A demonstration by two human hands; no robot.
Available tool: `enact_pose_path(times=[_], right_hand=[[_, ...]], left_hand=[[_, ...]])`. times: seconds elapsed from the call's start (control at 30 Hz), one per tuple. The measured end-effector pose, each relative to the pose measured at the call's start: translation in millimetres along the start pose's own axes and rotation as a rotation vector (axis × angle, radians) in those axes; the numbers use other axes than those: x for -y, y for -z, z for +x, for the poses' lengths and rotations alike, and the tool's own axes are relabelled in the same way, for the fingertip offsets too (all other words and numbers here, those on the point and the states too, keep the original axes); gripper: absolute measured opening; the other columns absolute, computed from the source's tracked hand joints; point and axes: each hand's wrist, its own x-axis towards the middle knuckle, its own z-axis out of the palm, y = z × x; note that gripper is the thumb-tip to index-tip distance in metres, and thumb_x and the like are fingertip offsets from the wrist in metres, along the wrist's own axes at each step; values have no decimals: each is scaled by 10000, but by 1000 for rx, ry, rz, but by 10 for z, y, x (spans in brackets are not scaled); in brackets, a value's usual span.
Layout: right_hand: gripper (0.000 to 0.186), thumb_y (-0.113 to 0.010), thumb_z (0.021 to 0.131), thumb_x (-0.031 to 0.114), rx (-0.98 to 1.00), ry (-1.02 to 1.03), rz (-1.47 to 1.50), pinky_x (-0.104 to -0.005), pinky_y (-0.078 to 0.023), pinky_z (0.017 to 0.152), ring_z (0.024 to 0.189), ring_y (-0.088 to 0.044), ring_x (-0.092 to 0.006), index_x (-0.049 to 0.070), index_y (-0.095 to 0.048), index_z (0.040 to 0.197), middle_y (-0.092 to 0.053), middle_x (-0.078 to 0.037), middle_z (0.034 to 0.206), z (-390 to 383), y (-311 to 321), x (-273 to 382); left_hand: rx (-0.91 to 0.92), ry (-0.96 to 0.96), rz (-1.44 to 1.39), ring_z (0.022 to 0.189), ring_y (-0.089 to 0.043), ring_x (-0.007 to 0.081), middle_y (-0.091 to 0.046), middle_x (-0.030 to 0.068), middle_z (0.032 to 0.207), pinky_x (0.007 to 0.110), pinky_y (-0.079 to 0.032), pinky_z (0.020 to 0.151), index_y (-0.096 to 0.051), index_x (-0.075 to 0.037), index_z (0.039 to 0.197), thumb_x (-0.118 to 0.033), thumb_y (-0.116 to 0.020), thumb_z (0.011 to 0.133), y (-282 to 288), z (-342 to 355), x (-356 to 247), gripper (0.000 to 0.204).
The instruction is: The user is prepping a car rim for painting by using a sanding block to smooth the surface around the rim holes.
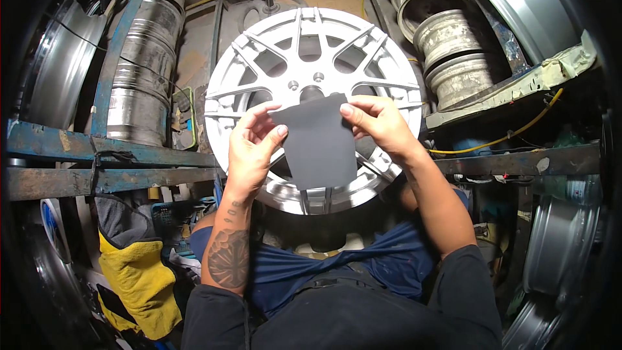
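Between my two hands a sheet of dark grey sandpaper [321, 146] is held up, hanging in front of a wheel rim. My left hand [254, 142] pinches its upper left edge between thumb and fingers. At the upper right corner my right hand [379, 123] grips it the same way, thumb on the near face. Behind the sheet lies the silver multi-spoke alloy wheel rim [243, 91], face up. The sheet covers part of the rim's hub and lower spokes.
Stacked silver rims [139, 81] stand on the left behind a blue metal frame [58, 146]. More worn rims [457, 58] are piled at the right. A yellow hose [512, 135] runs along the right shelf. A yellow and grey cloth [139, 279] hangs at lower left.
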Motion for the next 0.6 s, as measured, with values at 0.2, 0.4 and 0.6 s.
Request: enact_pose_path(times=[0.2,0.4,0.6], right_hand=[[264,-722,938,244,-68,205,-283,-245,-472,627,682,-570,-57,-13,-744,883,-680,-2,728,10,53,-200],[226,-638,993,194,134,89,-412,-214,-428,634,699,-491,-24,-10,-693,912,-594,57,728,43,151,-132],[255,-645,993,216,7,187,-395,-222,-427,632,695,-491,-23,-11,-690,885,-592,61,730,-17,102,-153]], left_hand=[[-35,2,-58,806,-573,58,-571,-21,912,219,-505,734,-599,-31,1218,-27,-742,881,-73,-2,16,366],[-86,-46,-22,875,-619,98,-640,48,1031,249,-538,782,-590,-25,1207,-1,-723,886,-63,18,59,348],[-97,-64,-100,851,-616,94,-648,57,1061,242,-527,737,-595,-34,1186,-22,-740,880,-54,35,81,339]])
